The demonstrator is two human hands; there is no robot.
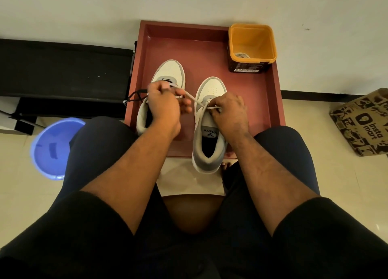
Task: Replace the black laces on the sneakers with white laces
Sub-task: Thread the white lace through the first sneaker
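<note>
Head view: two white-and-grey sneakers stand on a red tray [273,93]. The right hand [230,112] pinches a white lace [194,99] at the eyelets of the right sneaker [210,131]. The left hand [165,104], fingers curled, grips the far end of that lace above the left sneaker [170,70]. A black lace [136,95] lies at the tray's left edge. An orange tub [252,45] stands in the far right corner.

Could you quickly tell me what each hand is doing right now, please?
Left hand: fingers curled, gripping one end of the white lace.
Right hand: pinching the same lace over the right sneaker.
</note>
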